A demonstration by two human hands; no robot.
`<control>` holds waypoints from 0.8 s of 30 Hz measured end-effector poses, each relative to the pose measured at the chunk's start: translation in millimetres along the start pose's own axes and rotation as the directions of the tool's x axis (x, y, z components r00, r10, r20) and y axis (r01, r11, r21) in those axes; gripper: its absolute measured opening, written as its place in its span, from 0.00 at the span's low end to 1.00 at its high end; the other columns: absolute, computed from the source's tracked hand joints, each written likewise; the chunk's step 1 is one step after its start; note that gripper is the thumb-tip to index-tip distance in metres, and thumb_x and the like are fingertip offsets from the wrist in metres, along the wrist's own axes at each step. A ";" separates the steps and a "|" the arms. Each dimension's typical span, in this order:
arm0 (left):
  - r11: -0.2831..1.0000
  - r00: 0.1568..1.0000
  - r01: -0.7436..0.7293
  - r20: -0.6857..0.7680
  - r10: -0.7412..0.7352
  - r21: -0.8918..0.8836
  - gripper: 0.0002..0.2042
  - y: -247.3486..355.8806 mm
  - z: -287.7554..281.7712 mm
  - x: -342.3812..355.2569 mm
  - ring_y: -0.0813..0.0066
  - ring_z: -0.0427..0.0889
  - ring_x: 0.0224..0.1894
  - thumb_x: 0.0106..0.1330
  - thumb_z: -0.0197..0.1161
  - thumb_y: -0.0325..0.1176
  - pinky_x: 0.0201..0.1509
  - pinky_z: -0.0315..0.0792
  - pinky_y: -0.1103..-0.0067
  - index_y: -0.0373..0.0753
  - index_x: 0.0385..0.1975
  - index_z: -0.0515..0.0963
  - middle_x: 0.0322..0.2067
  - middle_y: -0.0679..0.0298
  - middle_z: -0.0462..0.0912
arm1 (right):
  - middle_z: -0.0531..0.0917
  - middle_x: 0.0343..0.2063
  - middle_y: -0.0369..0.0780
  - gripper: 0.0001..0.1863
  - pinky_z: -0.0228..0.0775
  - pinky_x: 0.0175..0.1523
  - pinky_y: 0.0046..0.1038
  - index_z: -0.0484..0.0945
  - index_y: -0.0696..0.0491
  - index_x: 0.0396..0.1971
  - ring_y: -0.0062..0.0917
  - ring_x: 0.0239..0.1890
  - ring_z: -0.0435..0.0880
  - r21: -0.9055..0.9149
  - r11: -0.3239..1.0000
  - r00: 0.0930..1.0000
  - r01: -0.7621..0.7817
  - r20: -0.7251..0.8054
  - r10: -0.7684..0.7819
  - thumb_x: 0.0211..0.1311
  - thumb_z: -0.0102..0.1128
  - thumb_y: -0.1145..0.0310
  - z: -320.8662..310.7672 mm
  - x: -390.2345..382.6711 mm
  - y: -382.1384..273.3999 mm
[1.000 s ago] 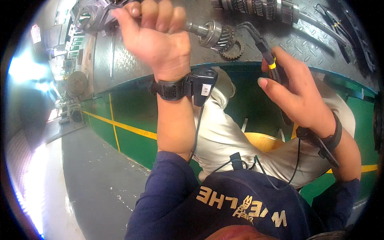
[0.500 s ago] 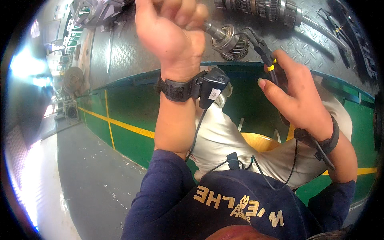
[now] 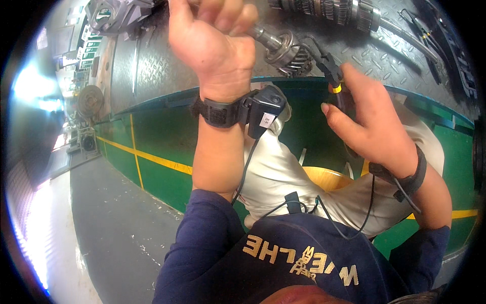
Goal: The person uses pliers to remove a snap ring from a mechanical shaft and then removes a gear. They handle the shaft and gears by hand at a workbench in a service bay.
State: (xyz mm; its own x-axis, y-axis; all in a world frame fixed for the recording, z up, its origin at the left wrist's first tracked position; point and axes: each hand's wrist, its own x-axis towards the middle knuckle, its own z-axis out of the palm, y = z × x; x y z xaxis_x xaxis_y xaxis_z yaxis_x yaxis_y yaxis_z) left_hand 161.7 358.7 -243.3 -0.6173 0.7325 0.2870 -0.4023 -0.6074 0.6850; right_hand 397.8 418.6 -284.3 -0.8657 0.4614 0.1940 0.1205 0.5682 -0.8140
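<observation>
1. The left hand (image 3: 212, 45) is raised at the top of the view, fingers curled tight around one end of a geared steel shaft (image 3: 283, 45); the grip itself runs partly off the upper edge.
2. The geared steel shaft slants down to the right from that fist, its toothed wheel just above the green edge of the worktop (image 3: 152, 66), a grey chequer-plate surface.
3. The right hand (image 3: 372, 126) is closed around a pair of black pliers (image 3: 329, 68) with a yellow band on the grip; the thumb sticks out to the left.
4. The tips of the pliers seem to touch the toothed wheel of the shaft, though the contact is too small to be sure.
5. Each wrist wears a black strap; the left one carries a small black box (image 3: 263, 109) with a cable running down to the chest.
6. Further back on the worktop lie a second long gear shaft (image 3: 329, 7), a grey metal housing (image 3: 114, 12) at upper left, and dark hand tools (image 3: 435, 35) at upper right.
7. Below, a yellow stool seat (image 3: 324, 177) shows between pale trousers.
</observation>
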 end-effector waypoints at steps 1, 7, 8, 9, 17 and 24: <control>1.000 1.000 0.001 0.000 -0.001 0.001 0.18 0.1 1.7 -0.1 0.84 0.51 0.15 0.82 0.47 0.49 0.19 0.49 0.82 0.48 0.29 0.66 0.16 0.76 0.55 | 0.76 0.28 0.58 0.19 0.68 0.39 0.50 0.68 0.62 0.35 0.59 0.34 0.77 -0.046 0.998 0.999 0.036 -0.024 -0.037 0.58 0.65 0.63 0.0 -0.3 -0.7; 1.000 1.000 -0.008 -0.023 0.008 0.007 0.18 -0.5 0.3 -0.9 0.84 0.51 0.15 0.82 0.48 0.49 0.19 0.49 0.82 0.47 0.29 0.65 0.16 0.76 0.54 | 0.77 0.30 0.58 0.20 0.69 0.41 0.52 0.68 0.62 0.37 0.59 0.36 0.77 -0.098 0.995 0.999 0.005 0.044 -0.001 0.58 0.64 0.63 -4.5 0.6 -5.1; 1.000 0.999 -0.012 -0.030 0.012 0.006 0.18 -1.2 0.7 -0.8 0.84 0.51 0.15 0.82 0.48 0.49 0.19 0.50 0.82 0.47 0.29 0.65 0.16 0.76 0.54 | 0.77 0.30 0.58 0.20 0.69 0.41 0.52 0.68 0.62 0.37 0.59 0.36 0.77 -0.099 0.995 0.999 0.004 0.043 0.000 0.58 0.64 0.63 -3.8 0.0 -4.5; 1.000 0.999 -0.016 -0.037 0.017 0.006 0.18 -1.8 1.1 -0.8 0.84 0.51 0.15 0.82 0.48 0.49 0.19 0.50 0.82 0.47 0.29 0.65 0.16 0.76 0.54 | 0.77 0.30 0.58 0.20 0.69 0.41 0.52 0.68 0.62 0.37 0.59 0.36 0.77 -0.106 0.994 1.000 0.009 0.025 -0.006 0.58 0.65 0.63 -2.0 -1.0 -3.6; 0.999 0.999 0.031 -0.036 -0.031 -0.008 0.18 -1.4 3.8 -1.2 0.84 0.51 0.16 0.83 0.47 0.50 0.19 0.50 0.82 0.48 0.29 0.65 0.16 0.77 0.54 | 0.77 0.29 0.58 0.19 0.70 0.40 0.51 0.68 0.61 0.37 0.59 0.35 0.78 -0.134 0.991 1.000 0.020 -0.013 -0.021 0.57 0.65 0.63 -4.1 0.5 -3.3; 0.994 0.996 0.087 0.021 -0.085 -0.068 0.18 1.3 4.0 -0.3 0.84 0.51 0.16 0.83 0.46 0.49 0.19 0.49 0.81 0.48 0.29 0.66 0.16 0.77 0.54 | 0.75 0.24 0.58 0.19 0.66 0.36 0.50 0.69 0.62 0.33 0.59 0.32 0.76 -0.012 0.999 0.999 -0.033 0.004 0.033 0.57 0.65 0.63 -9.9 5.6 -3.9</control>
State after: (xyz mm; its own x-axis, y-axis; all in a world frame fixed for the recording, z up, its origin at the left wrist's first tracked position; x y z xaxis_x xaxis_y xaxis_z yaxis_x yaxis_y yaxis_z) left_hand 164.1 358.9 -239.8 -0.5662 0.7881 0.2415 -0.4993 -0.5611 0.6602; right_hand 397.3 425.8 -274.6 -0.8633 0.4772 0.1644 0.1553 0.5610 -0.8131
